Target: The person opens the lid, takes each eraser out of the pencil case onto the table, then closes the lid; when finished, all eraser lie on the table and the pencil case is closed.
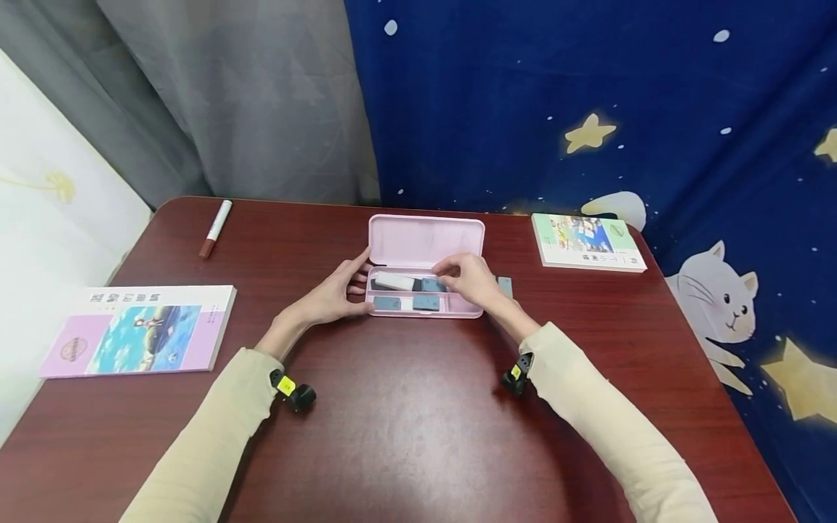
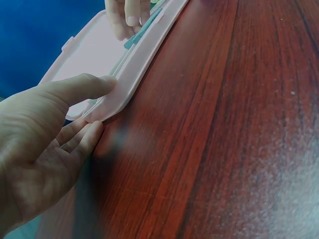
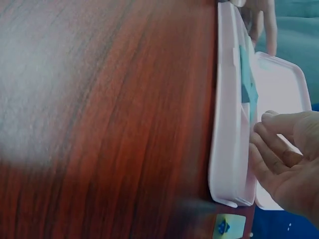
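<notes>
An open pink pencil case lies on the table, its lid tipped back. Inside sit several blue-grey erasers and a white eraser lying aslant in the back compartment. My left hand grips the case's left end, thumb at the front edge and fingers round the corner. Over the back compartment's right part is my right hand, its bent fingers close beside a blue-grey eraser; nothing shows between them in the right wrist view. Another blue-grey block lies just right of the case, partly hidden.
A purple-and-white book lies at the left of the table. Behind it is a white marker with a brown cap. At the back right lies a green-and-white book. Curtains hang behind the table's far edge.
</notes>
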`<action>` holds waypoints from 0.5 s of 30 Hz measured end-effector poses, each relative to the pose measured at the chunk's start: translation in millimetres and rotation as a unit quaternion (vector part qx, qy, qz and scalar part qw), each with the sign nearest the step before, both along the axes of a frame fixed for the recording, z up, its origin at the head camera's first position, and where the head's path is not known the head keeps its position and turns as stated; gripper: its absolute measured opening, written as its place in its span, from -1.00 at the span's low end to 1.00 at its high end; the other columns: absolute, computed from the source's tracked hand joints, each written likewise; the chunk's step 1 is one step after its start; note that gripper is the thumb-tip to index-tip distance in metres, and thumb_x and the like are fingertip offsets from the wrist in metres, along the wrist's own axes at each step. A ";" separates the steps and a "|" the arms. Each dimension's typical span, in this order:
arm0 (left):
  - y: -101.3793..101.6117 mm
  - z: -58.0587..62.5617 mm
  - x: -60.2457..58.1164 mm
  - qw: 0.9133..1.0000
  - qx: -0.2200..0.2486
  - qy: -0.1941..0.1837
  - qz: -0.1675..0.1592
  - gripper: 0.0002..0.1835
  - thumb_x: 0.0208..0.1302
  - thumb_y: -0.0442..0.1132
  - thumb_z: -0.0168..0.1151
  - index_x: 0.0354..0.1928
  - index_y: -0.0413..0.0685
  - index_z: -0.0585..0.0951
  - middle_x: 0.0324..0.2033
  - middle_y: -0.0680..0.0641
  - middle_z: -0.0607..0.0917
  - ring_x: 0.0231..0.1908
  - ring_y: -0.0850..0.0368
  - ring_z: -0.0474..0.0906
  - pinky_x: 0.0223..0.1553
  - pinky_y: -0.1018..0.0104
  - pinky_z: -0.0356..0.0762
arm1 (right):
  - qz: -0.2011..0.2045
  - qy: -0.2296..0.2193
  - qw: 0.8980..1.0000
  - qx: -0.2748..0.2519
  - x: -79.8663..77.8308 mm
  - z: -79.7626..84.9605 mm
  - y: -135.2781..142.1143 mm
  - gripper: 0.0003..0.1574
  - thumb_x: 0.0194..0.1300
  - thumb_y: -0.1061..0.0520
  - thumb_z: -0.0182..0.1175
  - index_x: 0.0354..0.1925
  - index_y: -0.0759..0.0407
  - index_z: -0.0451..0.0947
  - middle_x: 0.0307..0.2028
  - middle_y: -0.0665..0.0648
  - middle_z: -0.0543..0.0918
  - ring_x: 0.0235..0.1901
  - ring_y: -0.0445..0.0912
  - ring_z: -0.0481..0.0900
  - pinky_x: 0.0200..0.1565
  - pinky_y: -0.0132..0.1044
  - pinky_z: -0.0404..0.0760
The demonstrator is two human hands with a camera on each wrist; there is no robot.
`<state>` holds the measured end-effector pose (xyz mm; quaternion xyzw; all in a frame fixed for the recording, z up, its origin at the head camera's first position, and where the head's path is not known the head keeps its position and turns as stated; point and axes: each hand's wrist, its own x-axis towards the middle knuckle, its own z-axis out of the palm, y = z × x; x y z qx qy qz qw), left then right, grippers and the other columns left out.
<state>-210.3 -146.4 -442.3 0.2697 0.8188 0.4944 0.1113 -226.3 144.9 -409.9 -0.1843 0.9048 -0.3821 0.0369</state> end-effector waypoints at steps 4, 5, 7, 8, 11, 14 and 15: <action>0.0 -0.2 0.5 1.000 0.005 0.000 0.001 0.15 0.02 -0.44 0.45 0.52 -0.13 -0.14 0.18 -0.29 0.25 0.11 -0.13 0.33 0.14 -0.01 0.44 | 0.022 0.007 1.000 0.018 -0.5 -3.4 -4.2 -0.80 0.16 0.33 0.32 -0.19 0.25 0.72 -0.32 0.12 0.73 -0.31 -0.08 0.64 -0.16 -0.26 0.57; 0.2 0.0 0.8 1.000 0.008 0.000 0.000 0.15 0.03 -0.45 0.45 0.52 -0.14 -0.14 0.18 -0.29 0.25 0.11 -0.14 0.33 0.14 -0.02 0.43 | 0.025 0.007 0.999 0.020 -0.3 -4.0 -4.7 -0.80 0.16 0.33 0.32 -0.19 0.25 0.72 -0.32 0.12 0.73 -0.32 -0.08 0.63 -0.17 -0.25 0.57; 0.7 0.1 1.2 1.000 0.013 -0.001 0.000 0.15 0.03 -0.45 0.45 0.52 -0.14 -0.14 0.18 -0.29 0.25 0.11 -0.15 0.33 0.14 -0.03 0.43 | 0.031 0.003 0.999 0.021 -0.2 -4.8 -5.7 -0.80 0.16 0.33 0.32 -0.19 0.26 0.72 -0.34 0.12 0.73 -0.34 -0.08 0.62 -0.19 -0.25 0.57; 1.0 -0.1 1.2 1.000 0.015 -0.002 0.000 0.15 0.03 -0.45 0.44 0.52 -0.14 -0.14 0.18 -0.30 0.25 0.11 -0.15 0.33 0.15 -0.03 0.43 | 0.033 0.003 0.999 0.022 -0.3 -5.2 -5.9 -0.80 0.16 0.34 0.32 -0.19 0.26 0.72 -0.34 0.11 0.72 -0.34 -0.09 0.61 -0.20 -0.26 0.57; 1.4 -0.2 1.5 1.000 0.022 -0.002 -0.002 0.14 0.04 -0.47 0.43 0.52 -0.15 -0.14 0.18 -0.32 0.24 0.11 -0.18 0.33 0.15 -0.06 0.41 | 0.041 0.001 0.999 0.023 -0.9 -6.1 -6.2 -0.79 0.16 0.35 0.31 -0.18 0.27 0.71 -0.35 0.12 0.72 -0.35 -0.09 0.59 -0.22 -0.29 0.55; 1.7 -0.3 1.3 1.000 0.022 -0.002 -0.002 0.13 0.04 -0.48 0.42 0.52 -0.15 -0.14 0.18 -0.32 0.24 0.12 -0.19 0.32 0.16 -0.05 0.40 | 0.045 0.001 0.999 0.024 -0.9 -5.9 -6.1 -0.78 0.17 0.36 0.29 -0.17 0.27 0.71 -0.37 0.12 0.70 -0.36 -0.10 0.57 -0.24 -0.30 0.54; 1.7 -0.3 1.2 1.000 0.021 -0.002 -0.003 0.14 0.04 -0.48 0.42 0.52 -0.15 -0.15 0.19 -0.32 0.24 0.12 -0.19 0.32 0.16 -0.05 0.40 | 0.046 0.001 0.999 0.023 -0.7 -5.5 -6.1 -0.78 0.17 0.36 0.29 -0.16 0.27 0.70 -0.37 0.11 0.70 -0.37 -0.10 0.56 -0.25 -0.30 0.54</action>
